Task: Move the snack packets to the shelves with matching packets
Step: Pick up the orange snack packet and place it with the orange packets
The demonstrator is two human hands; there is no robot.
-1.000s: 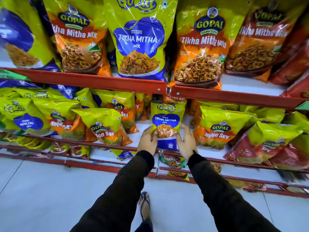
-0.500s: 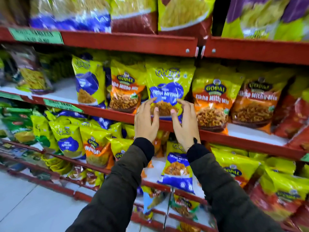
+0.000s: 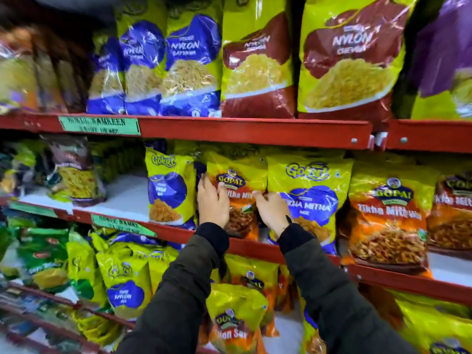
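Tikha Mitha packet (image 3: 310, 198) under right hand (image 3: 272, 212), left hand (image 3: 213, 201) alongside, fingers up.

At middle left of the frame the middle shelf (image 3: 120, 198) has a bare white stretch, open between the brown packet (image 3: 74, 172) and the blue-and-yellow packet (image 3: 169, 190); a hand could pass there. To the right, packets stand edge to edge: the orange Gopal packet (image 3: 237, 198), the Tikha Mitha packet (image 3: 310, 198) and a larger orange packet (image 3: 388, 215) leave no gap. Both hands, left (image 3: 213, 203) and right (image 3: 272, 210), crowd the seam between the first two. The red rail (image 3: 229, 130) above caps headroom.
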